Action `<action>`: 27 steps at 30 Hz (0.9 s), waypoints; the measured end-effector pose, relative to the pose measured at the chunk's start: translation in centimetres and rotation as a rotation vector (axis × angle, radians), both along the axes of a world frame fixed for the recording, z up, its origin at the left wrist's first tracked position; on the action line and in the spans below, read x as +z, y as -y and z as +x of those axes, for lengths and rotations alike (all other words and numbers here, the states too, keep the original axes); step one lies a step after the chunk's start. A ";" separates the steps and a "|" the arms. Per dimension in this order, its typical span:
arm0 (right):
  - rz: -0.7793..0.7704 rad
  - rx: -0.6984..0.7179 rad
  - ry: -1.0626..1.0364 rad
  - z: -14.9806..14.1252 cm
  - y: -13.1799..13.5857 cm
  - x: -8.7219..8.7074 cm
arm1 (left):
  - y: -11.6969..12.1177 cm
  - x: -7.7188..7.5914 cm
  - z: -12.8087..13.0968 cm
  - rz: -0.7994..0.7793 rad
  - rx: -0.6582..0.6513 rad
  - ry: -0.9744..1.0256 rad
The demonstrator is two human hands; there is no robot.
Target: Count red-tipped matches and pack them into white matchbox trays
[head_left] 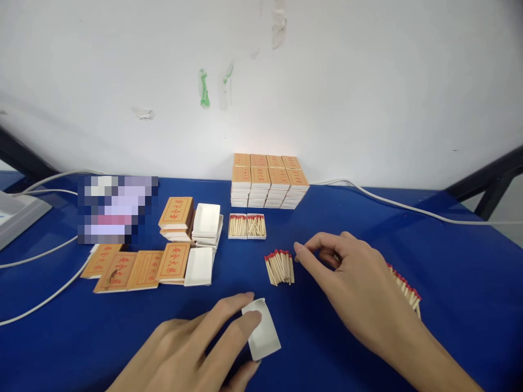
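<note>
Fingers of my left hand (196, 345) grip a bare white matchbox tray (265, 332) low in the middle of the view, one fingertip reaching inside it. Just beyond lies a small pile of red-tipped matches (280, 267) on the blue table. Beside that pile, on its right, my right hand (347, 272) hovers with thumb and forefinger curled close together; whether anything is between them I cannot make out. A second heap of matches (404, 287) is partly hidden behind this hand. Two match-filled trays (247, 226) stand side by side farther back.
Stacked orange matchboxes (269, 182) stand against the wall. To the left are orange box sleeves (174, 264) and stacked white trays (206, 220). A blurred, pixelated object (118, 209) lies at the far left. White cables (408, 209) cross the blue table (327, 348).
</note>
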State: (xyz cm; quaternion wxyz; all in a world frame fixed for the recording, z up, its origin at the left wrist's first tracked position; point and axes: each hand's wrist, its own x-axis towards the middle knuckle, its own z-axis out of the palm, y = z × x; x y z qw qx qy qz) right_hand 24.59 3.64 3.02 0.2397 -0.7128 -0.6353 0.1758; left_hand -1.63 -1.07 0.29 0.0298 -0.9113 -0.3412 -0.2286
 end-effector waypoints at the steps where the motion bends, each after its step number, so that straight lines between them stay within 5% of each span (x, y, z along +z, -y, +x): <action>1: 0.010 -0.011 0.014 0.3 -0.1 0.2 | 0.0 -0.1 -0.1 0.002 -0.006 0.006; 6: 0.108 -0.153 0.198 2.9 -0.3 0.6 | 0.1 -0.7 -0.3 -0.010 -0.021 -0.019; 17: 0.201 0.011 0.633 3.4 0.3 -1.1 | 0.0 -0.2 -0.2 0.005 -0.002 -0.025; 27: 0.194 0.042 0.537 3.1 0.3 -1.3 | 0.0 -0.3 -0.3 -0.034 -0.024 -0.011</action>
